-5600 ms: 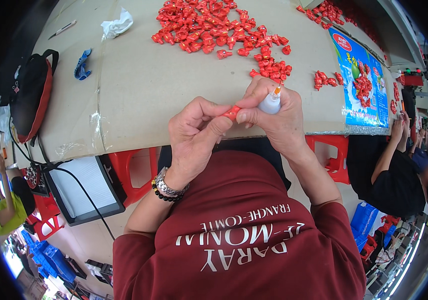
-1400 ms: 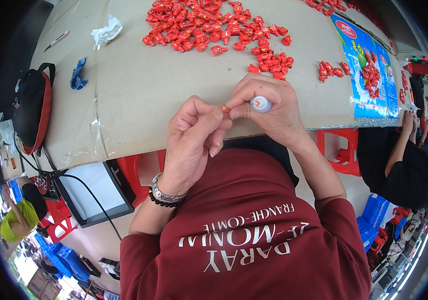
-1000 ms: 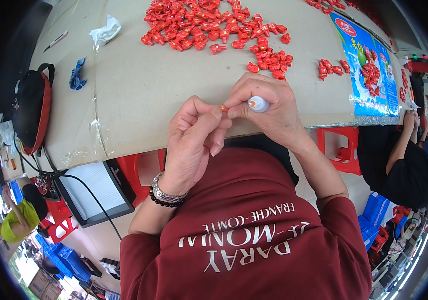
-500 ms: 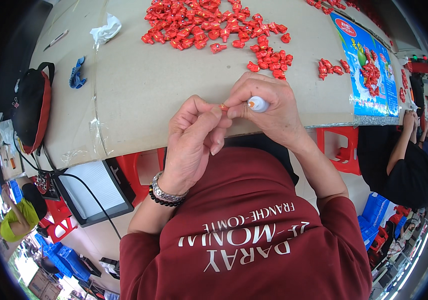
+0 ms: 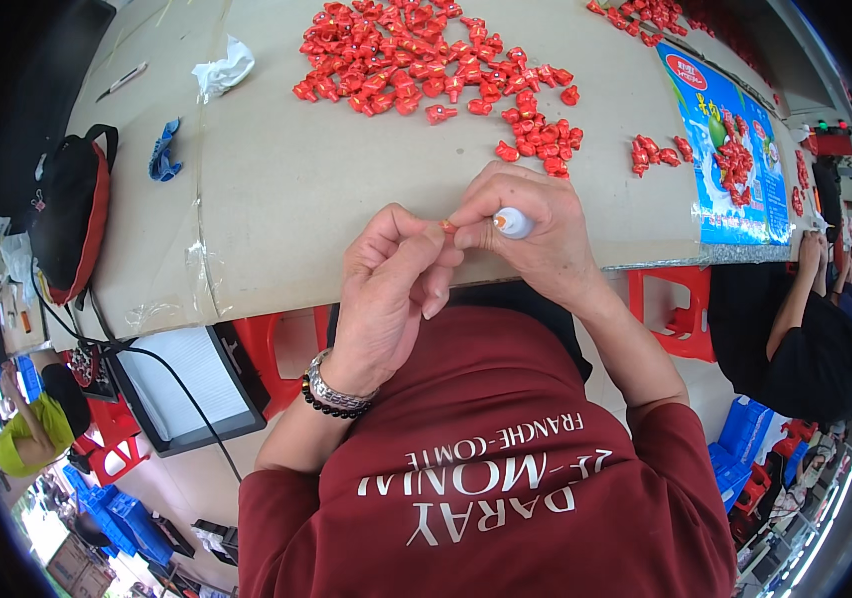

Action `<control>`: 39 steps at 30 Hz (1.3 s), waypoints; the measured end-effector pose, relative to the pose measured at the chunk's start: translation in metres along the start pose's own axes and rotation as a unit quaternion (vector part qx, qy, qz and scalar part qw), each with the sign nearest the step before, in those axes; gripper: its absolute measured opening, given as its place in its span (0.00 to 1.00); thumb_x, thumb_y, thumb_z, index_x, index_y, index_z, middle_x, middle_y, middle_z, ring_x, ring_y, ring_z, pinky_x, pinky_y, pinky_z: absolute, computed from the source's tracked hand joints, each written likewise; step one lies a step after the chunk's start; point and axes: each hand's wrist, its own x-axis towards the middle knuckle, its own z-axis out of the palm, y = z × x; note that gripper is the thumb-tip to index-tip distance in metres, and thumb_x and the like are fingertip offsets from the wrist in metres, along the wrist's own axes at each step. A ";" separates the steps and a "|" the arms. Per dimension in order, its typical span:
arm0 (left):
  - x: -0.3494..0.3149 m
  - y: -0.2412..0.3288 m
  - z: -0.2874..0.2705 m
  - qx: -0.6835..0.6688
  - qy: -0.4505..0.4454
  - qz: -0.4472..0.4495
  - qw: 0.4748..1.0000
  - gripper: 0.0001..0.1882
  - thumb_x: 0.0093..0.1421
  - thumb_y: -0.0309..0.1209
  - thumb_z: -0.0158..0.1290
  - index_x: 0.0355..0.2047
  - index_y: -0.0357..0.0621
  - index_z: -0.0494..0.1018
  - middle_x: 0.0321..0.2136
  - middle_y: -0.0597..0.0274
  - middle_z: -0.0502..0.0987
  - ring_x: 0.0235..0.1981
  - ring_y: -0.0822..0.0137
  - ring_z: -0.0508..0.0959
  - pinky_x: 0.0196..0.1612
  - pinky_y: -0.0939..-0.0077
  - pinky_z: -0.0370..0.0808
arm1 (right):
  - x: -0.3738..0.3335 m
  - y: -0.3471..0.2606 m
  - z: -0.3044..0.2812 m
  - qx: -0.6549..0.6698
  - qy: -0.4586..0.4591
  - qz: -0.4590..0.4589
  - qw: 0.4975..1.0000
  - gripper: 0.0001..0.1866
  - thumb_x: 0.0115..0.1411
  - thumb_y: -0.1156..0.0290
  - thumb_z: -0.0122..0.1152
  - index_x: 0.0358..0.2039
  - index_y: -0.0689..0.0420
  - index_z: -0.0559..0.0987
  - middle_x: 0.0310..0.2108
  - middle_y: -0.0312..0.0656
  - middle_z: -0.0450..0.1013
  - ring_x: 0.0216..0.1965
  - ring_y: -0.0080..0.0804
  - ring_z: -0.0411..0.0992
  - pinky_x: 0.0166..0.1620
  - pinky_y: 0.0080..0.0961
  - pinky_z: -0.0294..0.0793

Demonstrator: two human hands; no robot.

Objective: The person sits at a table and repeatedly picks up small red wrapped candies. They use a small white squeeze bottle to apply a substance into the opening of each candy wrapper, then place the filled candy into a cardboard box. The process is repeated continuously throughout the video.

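At the table's near edge, my left hand [image 5: 381, 299] pinches a tiny reddish-orange piece [image 5: 448, 227] between thumb and forefinger. Most of that piece is hidden by the fingertips, so its kind does not show. My right hand [image 5: 551, 239] meets it from the other side, thumb and forefinger at the same piece. Tucked in the curl of my right hand is a small white bottle [image 5: 513, 223] with an orange tip. Beyond my hands lie a big pile of small glossy red figures [image 5: 386, 65] and a smaller cluster of red figures [image 5: 544, 140].
A blue printed sheet [image 5: 745, 214] with red figures on it lies to the right. On the left are crumpled white tissue [image 5: 225, 70], a blue curved piece [image 5: 164, 149], a pen [image 5: 122, 82] and a black-and-red bag [image 5: 77, 219]. Another person [image 5: 795, 339] works at the far right.
The whole view has shifted slightly, so table and hands sit a little lower. Both hands keep the same hold, with fingertips together at the tiny piece.
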 end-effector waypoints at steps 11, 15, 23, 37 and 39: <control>0.005 0.006 0.000 -0.061 -0.005 -0.052 0.997 0.05 0.61 0.31 0.50 0.30 0.43 0.69 0.24 0.61 0.77 0.16 0.79 0.66 0.15 0.86 0.60 | 0.004 -0.005 -0.009 0.048 -0.014 0.077 0.996 0.08 0.43 0.76 0.70 0.25 0.60 0.80 0.23 0.37 0.73 0.24 0.24 0.71 0.29 0.21 0.69; 0.006 0.006 -0.003 -0.072 -0.008 -0.073 0.995 0.07 0.62 0.33 0.49 0.32 0.42 0.69 0.23 0.61 0.77 0.15 0.79 0.66 0.14 0.87 0.59 | 0.005 -0.010 -0.009 0.070 -0.014 0.129 0.989 0.08 0.44 0.76 0.70 0.26 0.60 0.80 0.23 0.36 0.73 0.25 0.22 0.70 0.30 0.21 0.69; 0.003 0.006 -0.001 -0.037 -0.008 -0.068 0.997 0.11 0.64 0.36 0.47 0.33 0.41 0.69 0.23 0.61 0.77 0.13 0.79 0.66 0.13 0.87 0.58 | 0.001 -0.008 -0.007 0.094 0.001 0.169 0.981 0.07 0.46 0.75 0.69 0.26 0.61 0.80 0.22 0.36 0.72 0.24 0.21 0.70 0.28 0.19 0.69; -0.002 -0.002 0.006 0.155 0.033 0.109 0.981 0.06 0.60 0.24 0.51 0.36 0.38 0.67 0.25 0.60 0.76 0.13 0.82 0.65 0.12 0.90 0.58 | -0.006 -0.011 0.001 0.073 0.036 0.163 0.983 0.08 0.45 0.74 0.70 0.25 0.63 0.80 0.20 0.37 0.72 0.23 0.22 0.70 0.27 0.20 0.67; -0.003 -0.003 0.006 0.158 0.034 0.113 0.980 0.05 0.60 0.24 0.51 0.36 0.38 0.67 0.25 0.60 0.76 0.13 0.82 0.65 0.11 0.90 0.58 | -0.007 -0.011 0.002 0.073 0.041 0.162 0.983 0.08 0.45 0.74 0.70 0.25 0.63 0.80 0.20 0.37 0.72 0.23 0.22 0.70 0.27 0.20 0.67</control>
